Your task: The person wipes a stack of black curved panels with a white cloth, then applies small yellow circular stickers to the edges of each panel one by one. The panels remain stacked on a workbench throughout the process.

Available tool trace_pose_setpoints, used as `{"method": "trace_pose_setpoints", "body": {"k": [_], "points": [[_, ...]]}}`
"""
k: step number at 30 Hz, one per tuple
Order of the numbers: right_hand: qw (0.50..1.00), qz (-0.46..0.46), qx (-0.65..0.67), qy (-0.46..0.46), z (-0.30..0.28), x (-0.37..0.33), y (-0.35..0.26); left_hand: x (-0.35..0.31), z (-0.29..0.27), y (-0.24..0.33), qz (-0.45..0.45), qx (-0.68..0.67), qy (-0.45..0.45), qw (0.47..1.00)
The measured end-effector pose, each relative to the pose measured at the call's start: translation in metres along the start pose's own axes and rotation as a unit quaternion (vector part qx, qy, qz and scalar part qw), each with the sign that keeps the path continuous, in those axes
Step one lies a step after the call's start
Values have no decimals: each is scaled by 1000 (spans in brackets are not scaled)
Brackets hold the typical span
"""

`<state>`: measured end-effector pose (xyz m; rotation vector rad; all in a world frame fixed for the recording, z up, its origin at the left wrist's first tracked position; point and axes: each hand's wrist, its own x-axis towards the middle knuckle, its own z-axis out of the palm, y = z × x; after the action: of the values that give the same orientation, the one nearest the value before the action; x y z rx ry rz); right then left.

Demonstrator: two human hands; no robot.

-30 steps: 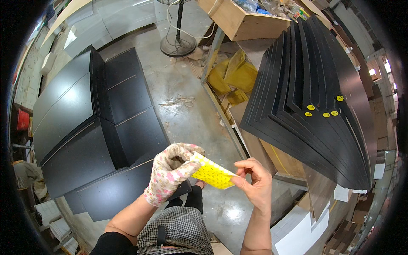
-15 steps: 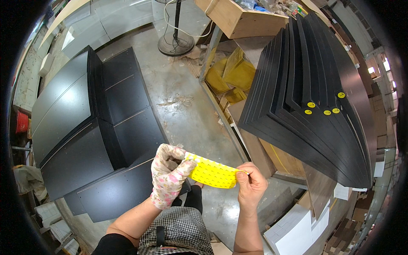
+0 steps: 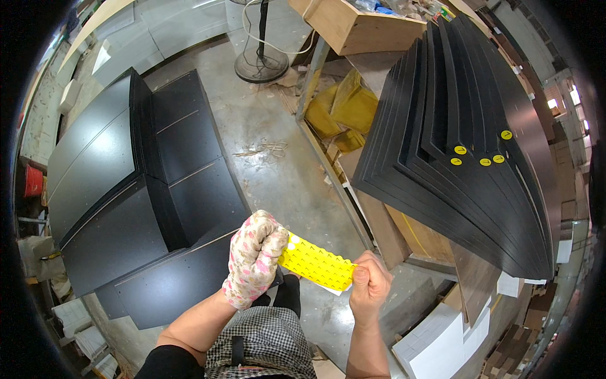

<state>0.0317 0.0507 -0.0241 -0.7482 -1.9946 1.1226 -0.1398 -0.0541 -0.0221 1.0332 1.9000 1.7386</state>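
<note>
A sheet of yellow round stickers (image 3: 319, 262) is stretched between my two hands, sloping down to the right, with a bit of white backing at its lower edge. My left hand (image 3: 255, 259), in a white glove with pink flowers, is closed at the sheet's left end beside some bare white spots. My bare right hand (image 3: 370, 284) pinches the right end between thumb and curled fingers. To the right stands a stack of black panels (image 3: 410, 183). Several round yellow stickers (image 3: 485, 162) are on the panels' edges.
More black panels (image 3: 196, 148) lie in stacks on the left. A fan stand (image 3: 262, 67) with a cable is ahead. A wooden box (image 3: 360, 35) tops a metal frame (image 3: 328, 167) with yellow material (image 3: 353, 104) inside. White boards (image 3: 435, 341) lie at lower right.
My left hand has turned, its fingers now curled tighter into a fist. The sheet's right end has dropped, and my right hand has shifted slightly down and left.
</note>
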Motion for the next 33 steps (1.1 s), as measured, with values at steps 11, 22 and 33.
{"method": "trace_pose_setpoints", "body": {"k": [11, 22, 33], "points": [[992, 14, 28, 123, 18, -19, 7, -24, 24, 3, -270, -497, -17, 824], [1000, 27, -16, -7, 11, -3, -20, -23, 22, 3, -287, -357, -10, 889], [991, 91, 57, -79, 15, 14, -28, -28, 17, 6, -307, -359, -82, 878]]}}
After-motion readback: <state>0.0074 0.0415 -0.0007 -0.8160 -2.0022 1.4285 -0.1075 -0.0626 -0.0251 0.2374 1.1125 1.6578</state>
